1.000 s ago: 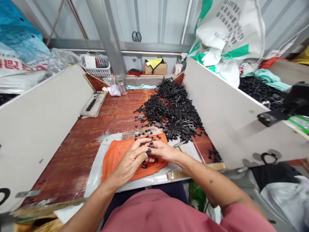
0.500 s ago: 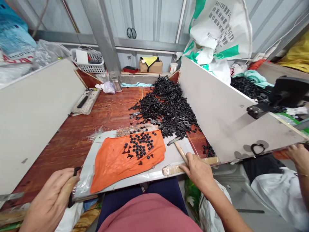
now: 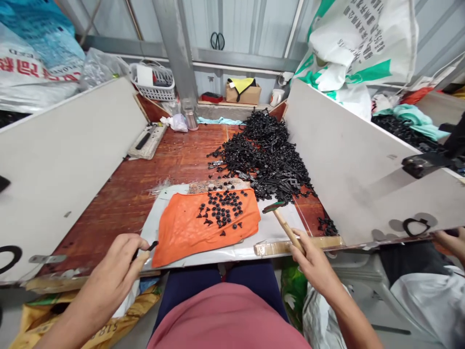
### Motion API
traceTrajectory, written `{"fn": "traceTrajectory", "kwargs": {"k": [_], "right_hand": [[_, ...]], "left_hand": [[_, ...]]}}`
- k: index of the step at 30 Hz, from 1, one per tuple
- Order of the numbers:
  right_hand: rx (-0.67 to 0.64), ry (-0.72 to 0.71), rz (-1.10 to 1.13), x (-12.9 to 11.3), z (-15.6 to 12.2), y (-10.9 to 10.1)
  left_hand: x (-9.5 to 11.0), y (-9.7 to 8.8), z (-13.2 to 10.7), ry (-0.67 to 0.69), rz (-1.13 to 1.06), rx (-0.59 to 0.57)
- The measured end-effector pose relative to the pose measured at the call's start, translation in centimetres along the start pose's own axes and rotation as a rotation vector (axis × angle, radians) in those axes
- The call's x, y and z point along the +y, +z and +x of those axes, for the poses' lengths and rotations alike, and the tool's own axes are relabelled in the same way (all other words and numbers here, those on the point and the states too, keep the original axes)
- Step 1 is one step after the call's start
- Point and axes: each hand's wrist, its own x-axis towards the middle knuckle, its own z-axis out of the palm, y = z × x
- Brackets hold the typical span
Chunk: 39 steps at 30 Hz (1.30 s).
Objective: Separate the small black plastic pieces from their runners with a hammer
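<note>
My left hand [image 3: 121, 266] is closed on a black plastic piece [image 3: 153, 245] at the near left corner of the orange cloth [image 3: 178, 232]. The tip of that piece sticks out past my thumb; the rest is hidden in my fingers. In my right hand [image 3: 311, 261] is the wooden handle of a hammer [image 3: 285, 227], its head over the pale sheet just right of the cloth. Small round-headed black parts [image 3: 222, 212] lie scattered on the cloth. Behind them rises a large pile of black plastic pieces [image 3: 267, 150].
White partition boards [image 3: 87, 121] flank the reddish-brown bench [image 3: 174, 155]. A taped strip [image 3: 272, 248] runs along the front edge by my right hand. At the back stand a grey basket [image 3: 156, 89] and a cardboard box [image 3: 250, 94]. Another person's hand [image 3: 452, 242] shows at far right.
My left hand has come up and right to the cloth's corner with the black piece. The hammer stays in my right hand. The whole view has shifted.
</note>
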Motion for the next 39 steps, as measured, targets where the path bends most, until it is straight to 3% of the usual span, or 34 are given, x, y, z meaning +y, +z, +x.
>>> {"fn": "traceTrajectory", "kwargs": {"k": [6,11,14,18,25,31,39], "right_hand": [[-0.087,0.017,0.341,-1.9,-0.4,4.2],[-0.15,-0.001,0.358,-2.5,-0.5,6.1],[-0.16,0.011,0.328,-2.4,-0.7,6.5],[-0.179,0.034,0.293,-2.4,-0.9,6.8],[-0.207,0.017,0.237,-2.9,-0.9,7.2],[-0.227,0.007,0.194,-3.1,-0.6,7.2],[-0.204,0.021,0.21,-2.9,-0.5,7.6]], "left_hand": [[-1.5,0.5,0.5,0.097,0.067,-0.016],[-1.5,0.6,1.8,0.027,0.033,0.083],[-0.8,1.4,3.2,-0.008,0.019,0.067],[-0.1,3.1,5.0,0.048,-0.038,-0.039],[0.9,6.2,7.4,0.128,-0.037,-0.047],[1.7,6.9,8.3,0.103,0.023,-0.04],[2.3,8.5,10.4,0.183,0.097,-0.109]]}}
